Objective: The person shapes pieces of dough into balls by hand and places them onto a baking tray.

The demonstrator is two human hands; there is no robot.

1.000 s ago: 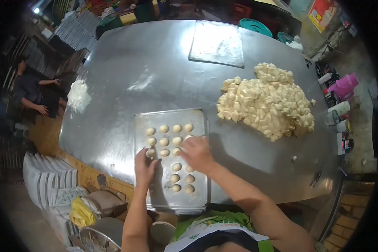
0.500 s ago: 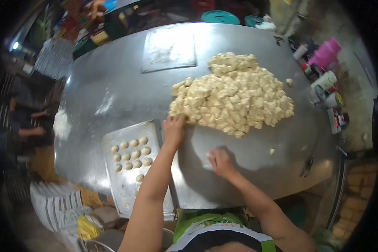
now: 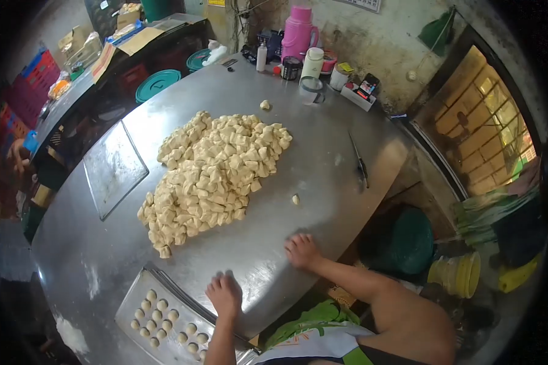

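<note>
A shiny metal counter meets a stained wall; dough pieces heap on it, dough balls on a tray. Left hand and right hand palm-down; grip hidden.

Before my fingers, the counter shines, smooth metal; the dough heap is matt and lumpy, the tray duller metal, the pink jug glossy plastic, the wall rough, my apron cloth.
</note>
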